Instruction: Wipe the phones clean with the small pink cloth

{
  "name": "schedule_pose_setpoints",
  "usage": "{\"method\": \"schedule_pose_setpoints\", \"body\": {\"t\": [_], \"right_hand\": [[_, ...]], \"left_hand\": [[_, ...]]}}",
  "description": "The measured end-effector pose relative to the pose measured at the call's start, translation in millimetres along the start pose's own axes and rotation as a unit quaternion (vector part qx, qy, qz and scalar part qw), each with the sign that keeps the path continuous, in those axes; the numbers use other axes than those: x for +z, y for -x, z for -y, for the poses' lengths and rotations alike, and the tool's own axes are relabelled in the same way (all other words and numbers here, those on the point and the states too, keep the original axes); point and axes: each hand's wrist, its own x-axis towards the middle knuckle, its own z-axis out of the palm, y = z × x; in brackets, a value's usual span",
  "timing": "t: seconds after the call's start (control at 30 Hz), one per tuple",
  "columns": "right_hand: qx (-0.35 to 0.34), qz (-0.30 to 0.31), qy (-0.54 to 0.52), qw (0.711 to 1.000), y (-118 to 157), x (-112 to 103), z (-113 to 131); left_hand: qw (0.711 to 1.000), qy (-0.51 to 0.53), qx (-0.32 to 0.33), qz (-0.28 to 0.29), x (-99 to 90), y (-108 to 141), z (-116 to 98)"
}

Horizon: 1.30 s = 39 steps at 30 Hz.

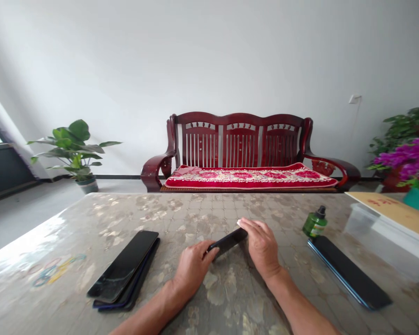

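A dark phone (228, 243) is tilted above the middle of the table. My left hand (194, 263) grips its left end, the thumb across the near side. At its right end is my right hand (261, 244), fingers pressed together around a small white piece (240, 224) that shows at the fingertips, probably a cloth or tissue. To the left lies a stack of phones (125, 267), the top one with its black screen up. Another dark phone (349, 272) lies on the right, beside a green bottle (314, 223) with a black top.
Coloured rubber bands (54, 272) lie at the left of the patterned table (181, 209). At the right stand a clear plastic box (380, 242) and purple flowers (410, 158). Beyond the table are a red wooden bench (240, 139) and a potted plant (77, 149).
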Motion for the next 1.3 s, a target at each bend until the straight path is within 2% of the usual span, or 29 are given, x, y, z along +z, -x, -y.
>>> {"method": "schedule_pose_setpoints", "body": {"t": [0.1, 0.2, 0.37, 0.47, 0.57, 0.63, 0.87, 1.07, 1.3], "right_hand": [[0.03, -0.002, -0.037, 0.999, 1.2, 4.5, -4.4], [0.107, -0.009, -0.088, 0.99, 3.8, 11.8, -10.6], [0.296, 0.012, -0.186, 0.937, 11.5, 28.6, -21.8], [0.35, 0.035, -0.228, 0.908, 15.6, 37.4, -25.7], [0.368, 0.056, -0.25, 0.894, 17.0, 42.7, -25.4], [0.373, 0.07, -0.253, 0.89, 16.8, 44.1, -23.8], [0.377, 0.101, -0.208, 0.897, 15.7, 43.8, -18.8], [0.364, 0.103, -0.182, 0.908, 13.6, 42.1, -12.9], [0.355, 0.113, -0.19, 0.908, 11.3, 46.2, -12.3]], "left_hand": [[1.0, 0.0, -0.003, 0.006, 0.1, 2.4, -6.0], [1.0, -0.017, -0.023, 0.014, -1.2, 3.1, -12.3], [0.999, -0.001, -0.035, 0.012, -0.2, 2.7, -13.4], [0.997, 0.052, -0.055, 0.008, 6.4, 3.3, -7.9], [0.985, 0.131, -0.104, 0.047, 12.6, 4.9, -4.0], [0.98, 0.152, -0.111, 0.065, 13.9, 7.2, -4.0], [0.977, 0.149, -0.068, 0.135, 10.8, 23.7, -9.9], [0.985, 0.092, -0.019, 0.143, 14.4, 29.0, -12.2], [0.982, -0.042, 0.041, 0.178, 16.6, 31.8, -17.4]]}}
